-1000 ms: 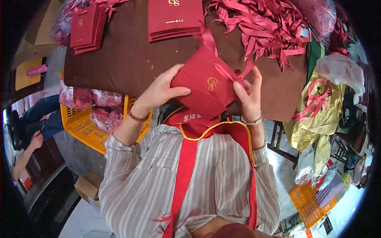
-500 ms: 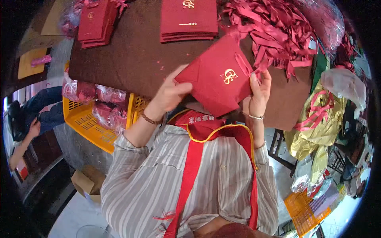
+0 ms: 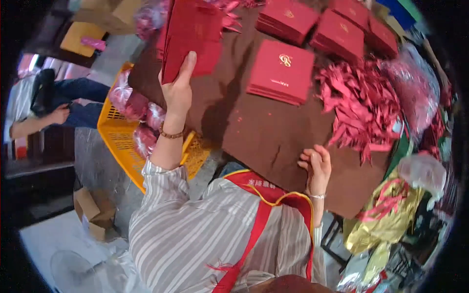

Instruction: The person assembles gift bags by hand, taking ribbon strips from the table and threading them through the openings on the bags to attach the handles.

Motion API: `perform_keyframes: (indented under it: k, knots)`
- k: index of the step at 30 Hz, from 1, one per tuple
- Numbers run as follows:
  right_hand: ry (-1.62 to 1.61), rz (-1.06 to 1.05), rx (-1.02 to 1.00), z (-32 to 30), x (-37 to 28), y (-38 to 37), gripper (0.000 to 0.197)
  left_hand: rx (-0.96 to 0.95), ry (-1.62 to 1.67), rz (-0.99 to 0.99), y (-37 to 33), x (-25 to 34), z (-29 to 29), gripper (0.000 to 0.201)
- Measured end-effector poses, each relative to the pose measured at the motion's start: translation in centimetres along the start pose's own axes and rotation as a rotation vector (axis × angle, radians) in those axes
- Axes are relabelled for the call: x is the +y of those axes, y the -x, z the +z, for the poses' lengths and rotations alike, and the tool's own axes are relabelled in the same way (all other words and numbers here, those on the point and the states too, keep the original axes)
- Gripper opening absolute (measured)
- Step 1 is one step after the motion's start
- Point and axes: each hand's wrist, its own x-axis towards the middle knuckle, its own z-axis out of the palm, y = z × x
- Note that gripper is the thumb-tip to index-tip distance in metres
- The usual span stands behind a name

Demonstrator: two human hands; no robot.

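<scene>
My left hand [image 3: 178, 90] is stretched out to the far left, its thumb on the front of a flat red gift bag [image 3: 178, 29] and its fingers hidden behind. The bag stands tilted over a pile of like red bags [image 3: 207, 61], partly hiding it. Over the brown table [image 3: 264, 141], nearer to me, my right hand [image 3: 317, 168] hovers with fingers loosely bent and apart, holding nothing. Beyond it lies a neat stack of red bags with a gold emblem [image 3: 281, 73]. A heap of red ribbons [image 3: 359, 107] spreads to its right.
More red bag stacks [image 3: 337, 36] fill the far right of the table. A yellow crate [image 3: 119, 149] with clear-wrapped red packets stands off the table's left edge. Gold foil wrapping [image 3: 386, 215] hangs at the right. A person in jeans [image 3: 83, 102] sits at the left; an open carton [image 3: 93, 215] is on the floor.
My left hand has carried the red bag from in front of me to the far-left pile. My right hand has let go of the bag and its ribbon. The view has shifted.
</scene>
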Motion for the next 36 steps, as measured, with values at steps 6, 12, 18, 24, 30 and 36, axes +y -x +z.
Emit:
perform_keyframes:
  k: [6,12,18,24,30,36]
  knots:
    - [-0.027,0.007,-0.052,-1.6,0.2,-0.3,0.024,0.038,-0.535,0.384,-7.7,-1.6,-6.0,0.032]
    - [0.014,0.001,-0.053,-1.2,0.4,-0.5,0.023,-0.149,-1.15,0.796,-8.0,-0.7,-8.0,0.047]
    - [0.055,-0.008,-0.056,-1.1,0.5,-0.5,0.023,-0.328,-1.444,0.928,-9.1,-2.2,-9.7,0.051]
    - [0.094,-0.019,-0.044,-0.7,0.7,-0.7,0.022,-0.38,-1.417,0.822,-13.5,-6.4,-9.6,0.056]
    - [0.106,-0.049,-0.015,-0.8,1.1,-0.7,0.021,-0.625,-1.581,0.65,-12.9,-10.0,-9.7,0.062]
    - [0.157,-0.013,-0.014,-0.6,0.1,-0.1,0.021,-0.4,-1.609,0.848,-11.6,-7.3,-8.5,0.052]
